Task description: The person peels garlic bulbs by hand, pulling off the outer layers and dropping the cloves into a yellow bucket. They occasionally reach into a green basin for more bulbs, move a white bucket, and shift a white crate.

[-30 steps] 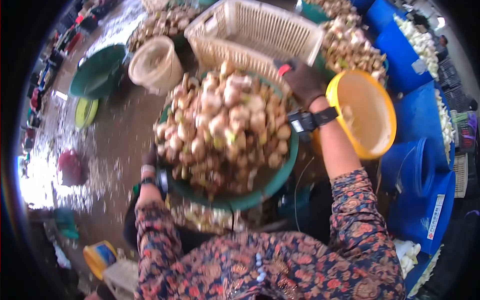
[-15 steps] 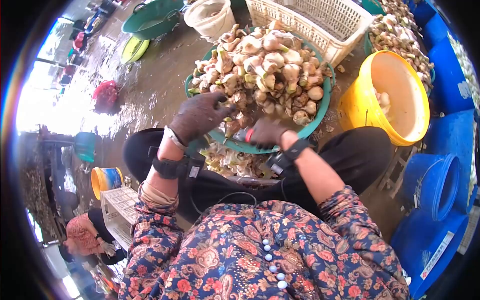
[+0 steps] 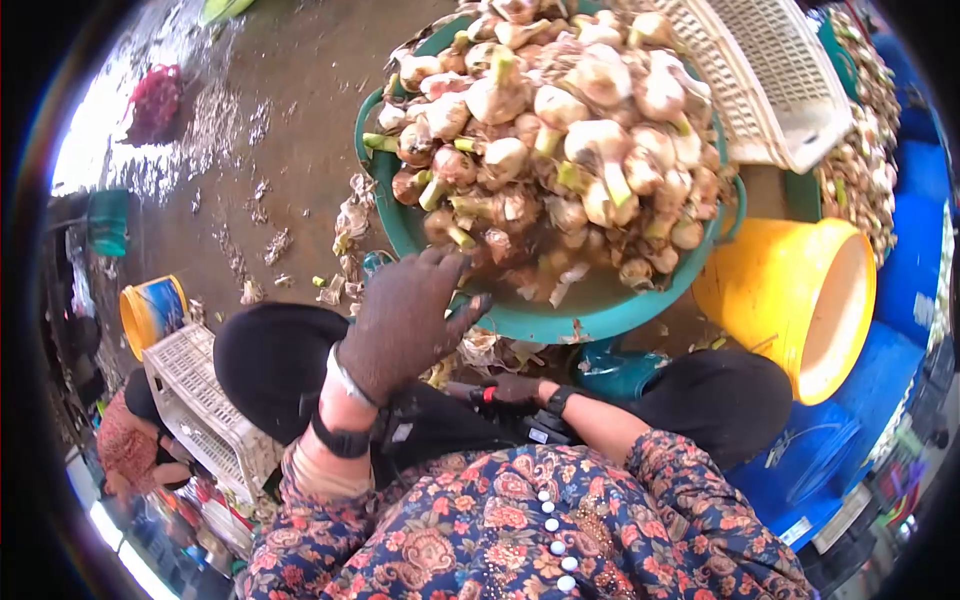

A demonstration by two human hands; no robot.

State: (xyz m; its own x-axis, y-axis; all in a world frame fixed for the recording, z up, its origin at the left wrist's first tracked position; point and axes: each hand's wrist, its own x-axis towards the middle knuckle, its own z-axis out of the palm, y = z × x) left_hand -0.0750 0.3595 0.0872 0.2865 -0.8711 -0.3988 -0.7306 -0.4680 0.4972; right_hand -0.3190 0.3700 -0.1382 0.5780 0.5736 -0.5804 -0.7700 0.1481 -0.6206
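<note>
A round green tub (image 3: 590, 325) stands before my knees, heaped with garlic bulbs (image 3: 600, 150) that have short cut stems. Murky water shows along its near side, with some bulbs partly in it. My left hand (image 3: 405, 320), in a dark glove, is over the tub's near-left rim. Its thumb is apart from the fingers, and no bulb shows in it. Low in front of my lap is my right hand (image 3: 515, 388), also gloved. Its fingers are closed around something with a red part, too small to make out.
Garlic peelings (image 3: 350, 215) litter the wet floor. A yellow bucket (image 3: 740, 285) leans at the right, beside blue containers (image 3: 850, 380). Behind the tub is a cream plastic crate (image 3: 770, 80). Another crate (image 3: 205, 400) and a seated person (image 3: 130, 440) are at the left.
My right hand has moved from the tub's near edge down to my lap. My left hand has drawn back toward me, away from the bulbs. The camera view has shifted.
</note>
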